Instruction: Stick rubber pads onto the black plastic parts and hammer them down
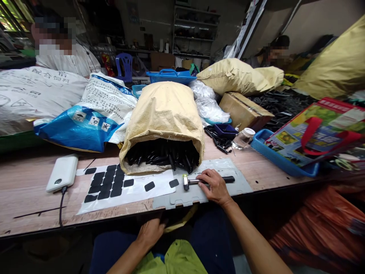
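Observation:
A small hammer [195, 182] with a pale-tipped head and a black grip lies across a grey sheet [228, 171] at the table's front edge. My right hand [215, 186] is on its handle, thumb and fingers closed around it. Below the table edge, over my lap, is my left hand [151, 232]; its fingers are mostly hidden, beside a yellowish strip [182, 220]. A tan woven sack [168, 110] lies with its mouth facing me, full of slim black pieces [159, 156]. In front of it, a white sheet [131, 194] carries several black rounded-square stickers [107, 182].
A white power bank [62, 173] with a cable lies left. Printed sacks [108, 102] stand behind it. On the right are a cardboard box [242, 108], a clear jar [243, 137], a blue tray [261, 140] and a colourful bag [319, 133]. Two people are beyond the table.

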A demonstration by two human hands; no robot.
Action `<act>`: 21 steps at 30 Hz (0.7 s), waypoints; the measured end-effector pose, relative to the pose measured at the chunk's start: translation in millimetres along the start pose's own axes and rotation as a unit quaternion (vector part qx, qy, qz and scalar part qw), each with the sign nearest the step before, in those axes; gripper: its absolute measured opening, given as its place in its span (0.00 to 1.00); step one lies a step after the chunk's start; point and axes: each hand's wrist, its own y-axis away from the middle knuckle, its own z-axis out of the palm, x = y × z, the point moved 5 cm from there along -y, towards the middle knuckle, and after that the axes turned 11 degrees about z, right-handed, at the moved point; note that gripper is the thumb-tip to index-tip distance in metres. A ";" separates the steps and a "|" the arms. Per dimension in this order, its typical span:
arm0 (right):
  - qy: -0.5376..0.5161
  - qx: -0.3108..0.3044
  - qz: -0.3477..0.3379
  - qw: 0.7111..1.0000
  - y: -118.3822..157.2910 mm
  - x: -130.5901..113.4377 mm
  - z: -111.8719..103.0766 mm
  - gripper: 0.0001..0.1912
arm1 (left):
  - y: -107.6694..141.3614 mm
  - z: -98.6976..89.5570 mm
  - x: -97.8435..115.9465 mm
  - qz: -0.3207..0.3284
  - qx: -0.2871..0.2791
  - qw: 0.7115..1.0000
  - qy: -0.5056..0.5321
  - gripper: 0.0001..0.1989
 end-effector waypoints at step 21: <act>-0.005 -0.001 0.009 1.000 0.8 -1.4 -1.2 0.10 | -133.5 -136.4 91.0 -0.018 0.301 0.948 -0.102 0.18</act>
